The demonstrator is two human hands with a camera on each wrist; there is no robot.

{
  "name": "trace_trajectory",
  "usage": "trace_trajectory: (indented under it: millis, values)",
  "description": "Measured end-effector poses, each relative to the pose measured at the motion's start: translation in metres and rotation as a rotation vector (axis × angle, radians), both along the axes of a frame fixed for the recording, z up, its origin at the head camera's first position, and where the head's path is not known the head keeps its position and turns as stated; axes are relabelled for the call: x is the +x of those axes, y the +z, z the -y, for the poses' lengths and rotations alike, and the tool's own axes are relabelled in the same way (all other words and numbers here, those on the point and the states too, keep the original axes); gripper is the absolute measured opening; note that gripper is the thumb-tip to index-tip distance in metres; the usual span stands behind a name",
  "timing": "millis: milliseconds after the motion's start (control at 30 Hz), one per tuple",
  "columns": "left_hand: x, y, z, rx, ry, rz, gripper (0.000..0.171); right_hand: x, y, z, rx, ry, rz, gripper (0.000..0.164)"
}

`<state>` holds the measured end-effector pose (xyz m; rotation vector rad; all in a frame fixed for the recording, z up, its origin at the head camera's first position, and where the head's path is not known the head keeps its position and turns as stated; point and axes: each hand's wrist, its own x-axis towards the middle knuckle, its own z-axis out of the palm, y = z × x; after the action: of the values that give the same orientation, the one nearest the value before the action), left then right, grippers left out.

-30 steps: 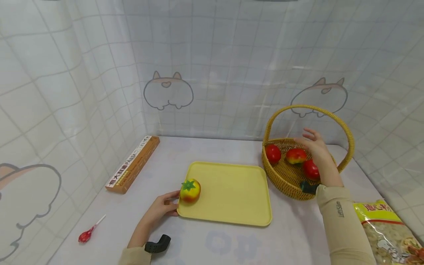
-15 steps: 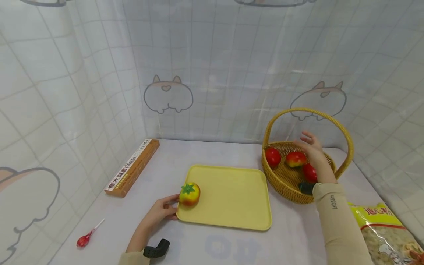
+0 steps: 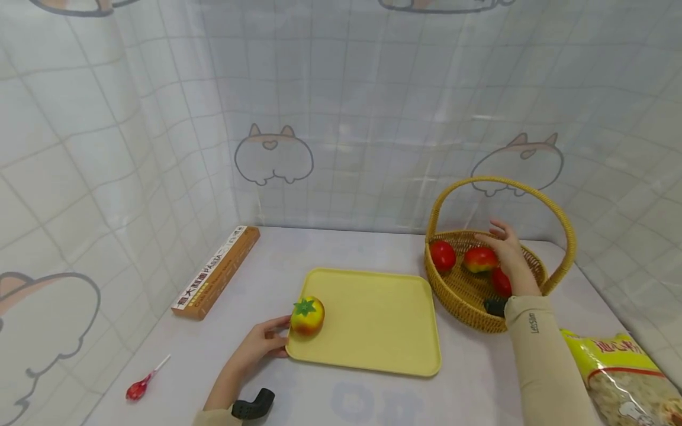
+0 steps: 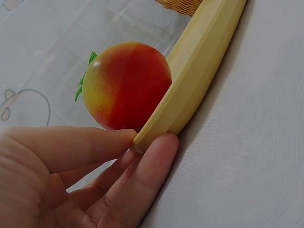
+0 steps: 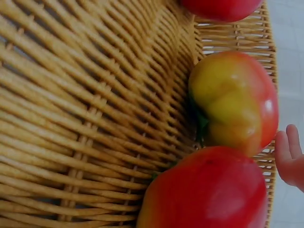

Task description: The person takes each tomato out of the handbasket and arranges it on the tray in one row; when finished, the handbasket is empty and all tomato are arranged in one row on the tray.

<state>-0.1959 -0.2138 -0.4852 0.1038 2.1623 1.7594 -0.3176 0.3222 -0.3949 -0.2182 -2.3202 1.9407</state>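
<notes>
In the head view my left hand (image 3: 259,341) pinches the left edge of a yellow tray (image 3: 373,319), thumb and fingers on either side of its rim. A red-and-yellow tomato-like fruit (image 3: 307,315) with a green leafy top sits on the tray beside that hand; the left wrist view shows the fruit (image 4: 128,85) from its red side. My right hand (image 3: 508,251) hovers over a wicker basket (image 3: 458,299), fingers loosely spread and holding nothing. Beneath it lie red fruits (image 3: 443,255) and a red-and-yellow fruit (image 3: 481,259); the right wrist view shows this one (image 5: 232,102) near my fingers.
An arched handle (image 3: 567,236) rises over the basket. A pasta box (image 3: 217,272) lies at the back left, and a red lollipop (image 3: 137,389) near the left front. On the right is a yellow-topped plastic food bag (image 3: 620,373). Grid-patterned curtains (image 3: 351,148) surround the table.
My right hand has sunk slightly toward the fruits in the basket. My left hand keeps its grip on the tray edge. The head view has tilted a little.
</notes>
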Motion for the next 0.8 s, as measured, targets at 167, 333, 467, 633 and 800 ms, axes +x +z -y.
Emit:
trace_trajectory:
  millis: [167, 333, 467, 633, 800]
  values:
    - [0.001, 0.000, 0.000, 0.012, -0.014, -0.001, 0.064, -0.003, -0.005, -0.004, 0.034, 0.010, -0.018, 0.077]
    - [0.000, -0.001, 0.000, 0.013, -0.013, -0.009, 0.064, -0.006, -0.008, -0.007, 0.055, 0.033, -0.026, 0.078]
    - [0.000, -0.002, 0.000, 0.014, -0.007, -0.004, 0.063, -0.007, -0.012, -0.010, 0.077, 0.039, -0.005, 0.079]
    - [0.000, -0.002, 0.000, 0.009, -0.011, -0.005, 0.063, -0.008, -0.014, -0.011, 0.084, 0.043, 0.049, 0.081]
    - [-0.002, -0.004, -0.001, 0.005, 0.003, 0.007, 0.064, -0.009, -0.014, -0.012, 0.107, 0.088, 0.099, 0.084]
